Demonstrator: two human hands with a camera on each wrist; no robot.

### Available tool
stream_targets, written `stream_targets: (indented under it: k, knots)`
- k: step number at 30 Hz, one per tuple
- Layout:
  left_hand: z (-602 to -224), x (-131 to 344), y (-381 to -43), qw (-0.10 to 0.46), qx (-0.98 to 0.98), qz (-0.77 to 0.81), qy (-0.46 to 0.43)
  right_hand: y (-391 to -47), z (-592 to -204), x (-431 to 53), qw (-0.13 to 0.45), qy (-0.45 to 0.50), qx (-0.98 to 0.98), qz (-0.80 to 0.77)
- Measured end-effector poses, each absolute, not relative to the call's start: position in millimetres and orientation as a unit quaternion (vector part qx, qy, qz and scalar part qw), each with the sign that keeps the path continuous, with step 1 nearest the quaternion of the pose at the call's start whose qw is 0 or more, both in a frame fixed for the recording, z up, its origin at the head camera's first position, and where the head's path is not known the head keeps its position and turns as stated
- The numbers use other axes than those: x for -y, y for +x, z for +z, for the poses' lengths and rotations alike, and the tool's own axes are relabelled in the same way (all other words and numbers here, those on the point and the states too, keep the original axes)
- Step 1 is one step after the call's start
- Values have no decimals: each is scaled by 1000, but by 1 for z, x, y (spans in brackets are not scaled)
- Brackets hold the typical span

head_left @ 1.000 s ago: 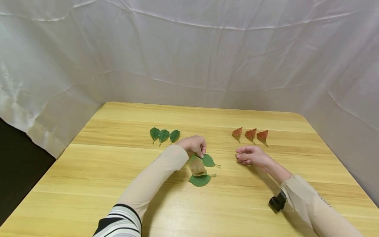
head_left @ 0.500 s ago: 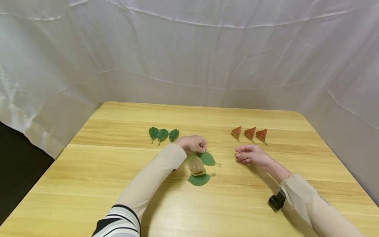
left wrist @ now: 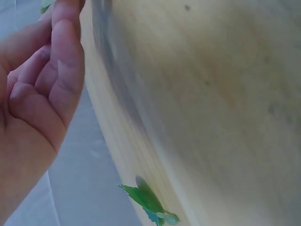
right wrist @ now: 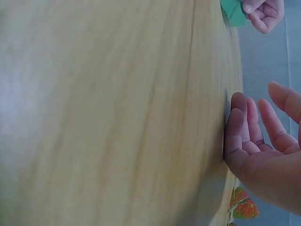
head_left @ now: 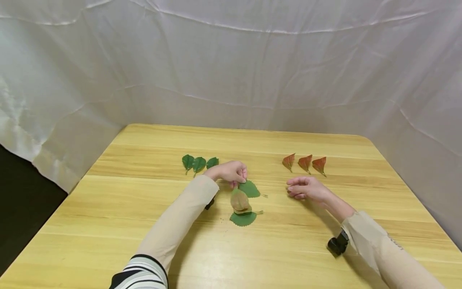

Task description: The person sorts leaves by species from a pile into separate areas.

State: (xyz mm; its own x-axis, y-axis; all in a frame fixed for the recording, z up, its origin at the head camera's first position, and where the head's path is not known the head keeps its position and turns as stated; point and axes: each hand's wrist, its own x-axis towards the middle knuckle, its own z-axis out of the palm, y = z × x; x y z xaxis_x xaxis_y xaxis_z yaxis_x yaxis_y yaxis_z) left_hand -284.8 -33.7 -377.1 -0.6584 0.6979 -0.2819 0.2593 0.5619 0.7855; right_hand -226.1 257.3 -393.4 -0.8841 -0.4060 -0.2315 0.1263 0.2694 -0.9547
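Observation:
Near the table's middle my left hand (head_left: 231,171) pinches the edge of a green leaf (head_left: 250,189) between thumb and fingers. The right wrist view shows that leaf (right wrist: 233,13) hanging from the fingertips. Just below it a brownish leaf (head_left: 240,200) lies partly over another green leaf (head_left: 243,219) on the table. My right hand (head_left: 312,190) rests at the right, its fingers loosely bent around nothing. In the right wrist view this hand (right wrist: 263,146) is by the tabletop, with a red and green leaf (right wrist: 244,207) behind it.
Three dark green leaves (head_left: 199,164) lie in a row at the back left, the rightmost close to the left wrist. Three red leaves (head_left: 304,163) form a row at the back right. A pale curtain (head_left: 252,72) hangs around the wooden table (head_left: 288,249).
My left hand has moved slightly back and left, drawing the pinched green leaf away from the brownish one. The right hand stays where it was.

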Motion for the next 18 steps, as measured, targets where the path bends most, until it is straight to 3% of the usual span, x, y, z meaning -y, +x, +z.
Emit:
stream_targets:
  k: [18]
  knots:
    - [-377,51,-286,260,-791,490,258,-227,-394,-258,231,-97,-754,-607]
